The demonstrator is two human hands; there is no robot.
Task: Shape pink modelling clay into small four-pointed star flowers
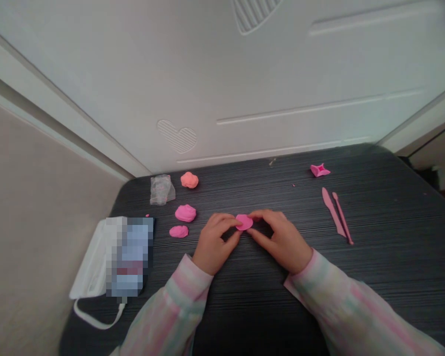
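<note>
Between my two hands is a small, flattened round of pink modelling clay point(244, 222). My left hand point(218, 240) pinches its left edge with thumb and fingers. At the opposite edge, my right hand point(282, 240) has its index finger on top and the thumb below. To the left of my hands lie a larger pink clay lump point(185, 213) and a smaller pink clay lump point(178, 231). Behind them sits an orange clay lump point(189, 180). A folded pink clay piece point(320, 170) rests at the back right.
A pink plastic knife point(333, 210) and a thin pink modelling stick point(343, 218) lie right of my hands on the dark table point(259, 306). A crumpled clear bag point(162, 190) is back left. A blurred-out phone point(131, 257), a white case point(96, 262) and cable point(96, 322) lie left. A white panel stands behind.
</note>
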